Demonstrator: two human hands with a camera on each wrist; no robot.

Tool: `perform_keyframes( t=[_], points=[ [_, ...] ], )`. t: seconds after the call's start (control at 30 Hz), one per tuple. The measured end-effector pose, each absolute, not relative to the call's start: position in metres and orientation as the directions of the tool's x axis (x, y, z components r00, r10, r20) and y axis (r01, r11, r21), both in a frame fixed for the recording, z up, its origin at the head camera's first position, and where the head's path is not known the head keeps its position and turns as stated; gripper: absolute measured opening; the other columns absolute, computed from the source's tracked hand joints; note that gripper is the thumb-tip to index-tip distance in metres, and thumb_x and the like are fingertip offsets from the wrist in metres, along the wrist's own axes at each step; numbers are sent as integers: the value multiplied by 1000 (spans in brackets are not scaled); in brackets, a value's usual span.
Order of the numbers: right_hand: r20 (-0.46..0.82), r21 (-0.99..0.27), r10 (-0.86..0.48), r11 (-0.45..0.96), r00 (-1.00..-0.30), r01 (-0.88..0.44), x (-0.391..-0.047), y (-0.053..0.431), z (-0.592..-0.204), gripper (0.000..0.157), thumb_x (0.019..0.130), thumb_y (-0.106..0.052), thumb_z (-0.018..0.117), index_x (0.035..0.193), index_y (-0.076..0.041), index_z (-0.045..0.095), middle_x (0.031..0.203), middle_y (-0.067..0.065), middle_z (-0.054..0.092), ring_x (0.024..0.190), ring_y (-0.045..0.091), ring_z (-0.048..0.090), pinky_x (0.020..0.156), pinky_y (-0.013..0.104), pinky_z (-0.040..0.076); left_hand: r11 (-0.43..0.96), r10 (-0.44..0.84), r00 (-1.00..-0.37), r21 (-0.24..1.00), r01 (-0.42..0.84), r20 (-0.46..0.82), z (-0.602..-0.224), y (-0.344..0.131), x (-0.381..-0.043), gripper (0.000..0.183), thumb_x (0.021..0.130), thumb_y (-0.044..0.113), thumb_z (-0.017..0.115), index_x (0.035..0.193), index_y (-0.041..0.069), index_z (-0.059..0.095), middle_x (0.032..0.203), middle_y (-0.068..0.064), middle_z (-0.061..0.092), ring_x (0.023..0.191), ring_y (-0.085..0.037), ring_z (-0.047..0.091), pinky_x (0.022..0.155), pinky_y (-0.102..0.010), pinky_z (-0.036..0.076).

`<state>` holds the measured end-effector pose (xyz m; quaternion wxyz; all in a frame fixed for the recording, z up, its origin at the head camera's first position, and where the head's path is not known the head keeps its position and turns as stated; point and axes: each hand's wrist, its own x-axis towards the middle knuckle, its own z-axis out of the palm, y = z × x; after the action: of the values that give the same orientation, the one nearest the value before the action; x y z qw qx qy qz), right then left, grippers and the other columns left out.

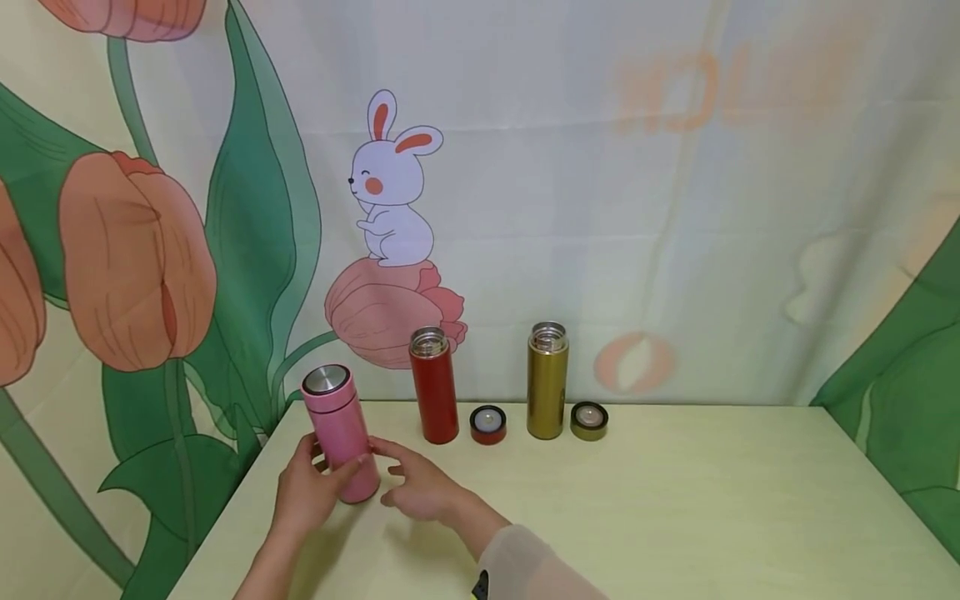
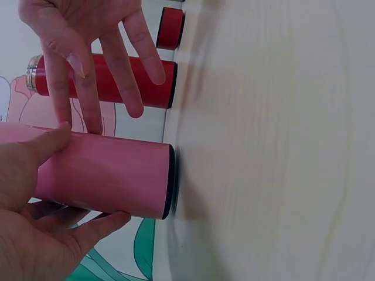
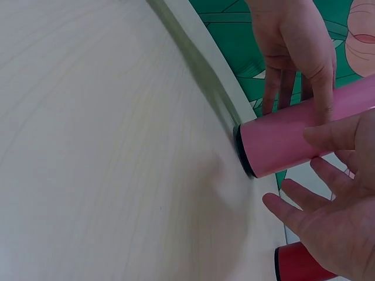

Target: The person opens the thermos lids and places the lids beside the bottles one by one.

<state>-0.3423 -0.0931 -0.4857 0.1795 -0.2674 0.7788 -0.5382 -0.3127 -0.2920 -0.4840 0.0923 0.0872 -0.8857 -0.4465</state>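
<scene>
A pink thermos bottle (image 1: 339, 427) with a silver-topped lid (image 1: 327, 380) on it stands at the left of the table. My left hand (image 1: 306, 498) grips its lower body, thumb across the front and fingers behind. On the other side, my right hand (image 1: 426, 490) has its fingers spread and loosely extended, with fingertips right at the bottle's wall. The left wrist view shows the black base rim (image 2: 170, 181) of the pink bottle close to the tabletop. Behind the hands stands an uncapped red thermos bottle (image 1: 435, 396).
A red lid (image 1: 488, 433) lies inside up beside the red bottle. Farther right stands an uncapped gold thermos bottle (image 1: 547, 387), with its gold lid (image 1: 589, 430) next to it. A printed curtain (image 1: 540, 200) hangs along the back edge of the pale table (image 1: 675, 517).
</scene>
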Motion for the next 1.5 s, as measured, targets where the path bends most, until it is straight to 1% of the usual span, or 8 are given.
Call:
perform_keyframes(
  t=[0.17,0.3,0.47,0.53,0.77,0.93,1.3,1.5],
  points=[
    [32,-942,-605,248,-796,-227,-344,-84,-489,76,93,-3,69,156,-37,44,161,-6,46,144,39,50,108,42,53,580,-228,-970,812,-62,89,-480,-285,-307,96,89,58,76,154,2,34,154,-28,48,134,-48,56,106,-59,51],
    [74,-939,-602,226,-795,-258,-344,-75,-488,64,97,-9,68,153,-32,48,157,-3,52,140,38,53,105,38,55,579,-217,-972,814,-51,94,-477,-278,-303,96,87,59,78,153,4,36,153,-26,50,133,-46,58,105,-58,52],
    [114,-933,-586,215,-802,-289,-344,-64,-489,57,98,-12,69,150,-25,52,150,3,58,136,36,57,109,44,52,578,-196,-975,815,-27,107,-473,-265,-297,91,85,54,82,150,6,40,151,-24,53,132,-44,60,105,-56,53],
    [128,-933,-577,206,-807,-295,-344,-59,-489,56,97,-12,71,148,-23,54,147,4,60,134,36,59,110,46,52,577,-189,-976,817,-20,109,-471,-260,-295,91,84,54,82,150,6,41,150,-23,54,131,-43,60,104,-56,53],
    [122,-935,-549,215,-827,-280,-344,-43,-489,54,94,-20,77,144,-23,57,144,2,62,132,37,61,98,33,58,545,-154,-985,838,-17,80,-465,-240,-289,88,84,51,84,150,9,42,150,-20,54,132,-42,59,104,-56,54],
    [126,-932,-530,225,-839,-283,-343,-32,-492,56,93,-23,80,143,-21,57,145,3,61,129,32,63,97,32,58,527,-120,-990,850,4,79,-465,-225,-288,87,82,49,86,148,11,44,150,-17,56,132,-40,60,101,-54,56],
    [109,-940,-495,231,-862,-251,-339,0,-497,59,92,-21,81,145,-21,56,147,5,58,129,29,62,100,36,58,500,-69,-989,862,78,129,-467,-194,-288,82,80,45,89,143,12,50,145,-13,61,127,-35,63,101,-53,57],
    [109,-942,-492,226,-864,-248,-334,22,-499,57,93,-22,80,144,-22,55,147,9,57,132,35,60,102,40,57,476,-43,-991,875,91,127,-471,-176,-289,81,79,44,90,143,12,51,142,-11,63,126,-33,64,100,-53,57]
  ],
)
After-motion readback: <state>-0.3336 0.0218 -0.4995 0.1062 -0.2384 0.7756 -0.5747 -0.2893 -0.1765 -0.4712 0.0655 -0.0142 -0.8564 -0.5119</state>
